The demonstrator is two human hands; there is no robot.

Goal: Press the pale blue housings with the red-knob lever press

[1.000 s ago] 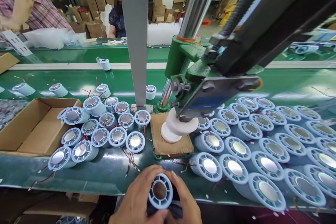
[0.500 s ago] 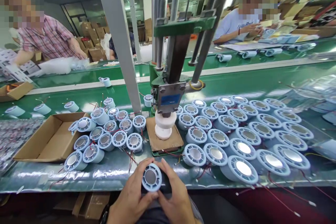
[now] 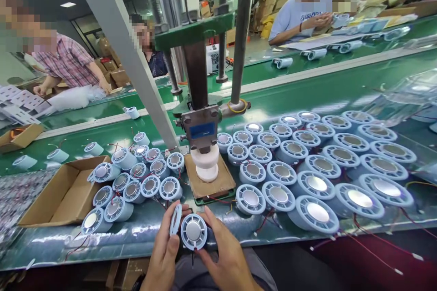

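My left hand (image 3: 164, 254) pinches a thin light-blue ring (image 3: 175, 219), turned edge-on, between thumb and fingers. Beside it, my right hand (image 3: 227, 252) holds a round blue fan part (image 3: 194, 232) with a silver centre facing up. The ring and the fan part are apart by a small gap. Both hands are over the front edge of the bench, below the press. Under the press head (image 3: 204, 157) a white round block (image 3: 206, 173) rests on a brown board (image 3: 223, 182). Similar blue parts stand on both sides, such as one at the right (image 3: 251, 199).
An open cardboard box (image 3: 51, 200) lies at the left. A slanted grey post (image 3: 126, 54) rises behind the parts. Across the green conveyor (image 3: 273, 95) sit people, one in a plaid shirt (image 3: 70, 57). Loose red wires hang over the front edge at right.
The ring has come away from the fan part and is now in my left hand, to its left. My right hand keeps the fan part. The camera view has shifted and tilted.
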